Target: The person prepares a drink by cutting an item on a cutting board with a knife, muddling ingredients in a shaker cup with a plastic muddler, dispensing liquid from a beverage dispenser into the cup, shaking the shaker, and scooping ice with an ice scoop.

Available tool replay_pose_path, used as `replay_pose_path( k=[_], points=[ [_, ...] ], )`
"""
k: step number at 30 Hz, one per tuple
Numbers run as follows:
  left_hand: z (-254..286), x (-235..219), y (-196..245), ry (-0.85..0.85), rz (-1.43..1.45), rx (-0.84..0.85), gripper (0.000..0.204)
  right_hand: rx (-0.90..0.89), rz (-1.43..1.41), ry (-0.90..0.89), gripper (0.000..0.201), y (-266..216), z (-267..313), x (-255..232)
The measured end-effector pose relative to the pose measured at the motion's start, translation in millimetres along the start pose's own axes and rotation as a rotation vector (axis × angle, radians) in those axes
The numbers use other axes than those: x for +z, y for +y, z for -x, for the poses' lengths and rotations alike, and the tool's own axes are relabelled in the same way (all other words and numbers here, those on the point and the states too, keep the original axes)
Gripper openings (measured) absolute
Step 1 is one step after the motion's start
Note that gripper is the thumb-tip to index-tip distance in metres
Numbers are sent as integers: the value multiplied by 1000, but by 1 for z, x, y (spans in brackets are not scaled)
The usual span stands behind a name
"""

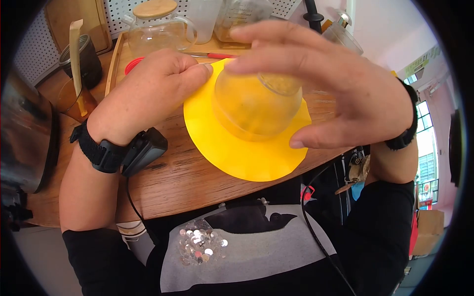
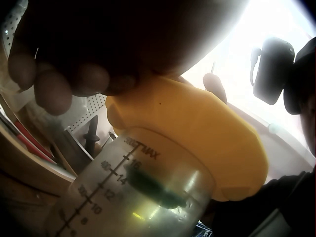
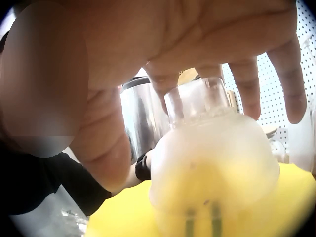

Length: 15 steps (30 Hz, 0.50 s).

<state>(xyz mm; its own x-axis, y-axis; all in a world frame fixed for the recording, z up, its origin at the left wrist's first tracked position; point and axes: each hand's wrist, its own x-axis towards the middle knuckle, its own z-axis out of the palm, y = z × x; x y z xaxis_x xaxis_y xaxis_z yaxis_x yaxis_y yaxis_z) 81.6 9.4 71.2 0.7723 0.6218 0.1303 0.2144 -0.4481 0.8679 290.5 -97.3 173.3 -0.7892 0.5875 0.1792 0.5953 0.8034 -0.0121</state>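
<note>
A wide yellow sheet with a faceted rim (image 1: 237, 163) encircles a translucent dome (image 1: 254, 111) over the table. My left hand (image 1: 148, 91) grips the sheet's far left edge, thumb on top. Beneath the sheet, in the left wrist view, is a clear measuring cup (image 2: 143, 192) with dark scale marks and MAX near its top; something dark green shows through its wall. My right hand (image 1: 340, 93) is held over the dome's right side with fingers spread, slightly blurred. From the right wrist, a short clear neck (image 3: 200, 101) tops the frosted dome, below the fingers.
A glass teapot with a wooden lid (image 1: 155, 39) and a clear jar (image 1: 242, 22) stand on a wooden tray at the back. Leftward are a dark mug (image 1: 91, 66) and a large metal canister (image 1: 24, 133). The wooden table's front edge (image 1: 197, 203) is near my lap.
</note>
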Motion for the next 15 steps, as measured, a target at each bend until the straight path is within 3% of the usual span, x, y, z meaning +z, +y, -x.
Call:
replay_pose_path(
  k=[3, 5, 8, 13, 15],
  points=[
    [-1, 2, -1, 10, 46, -2, 38, 38, 55, -55, 76, -6, 1, 3],
    [1, 2, 3, 16, 34, -19, 38, 291, 158, -98, 72, -17, -5, 1],
    [2, 2, 3, 11, 31, -29, 37, 342, 221, -50, 70, -18, -6, 10],
    [0, 0, -1, 1, 18, -45, 36, 92, 27, 80, 70, -5, -1, 7],
    [-4, 0, -10, -6, 12, 53, 36, 28, -27, 109, 70, 3, -1, 9]
  ],
)
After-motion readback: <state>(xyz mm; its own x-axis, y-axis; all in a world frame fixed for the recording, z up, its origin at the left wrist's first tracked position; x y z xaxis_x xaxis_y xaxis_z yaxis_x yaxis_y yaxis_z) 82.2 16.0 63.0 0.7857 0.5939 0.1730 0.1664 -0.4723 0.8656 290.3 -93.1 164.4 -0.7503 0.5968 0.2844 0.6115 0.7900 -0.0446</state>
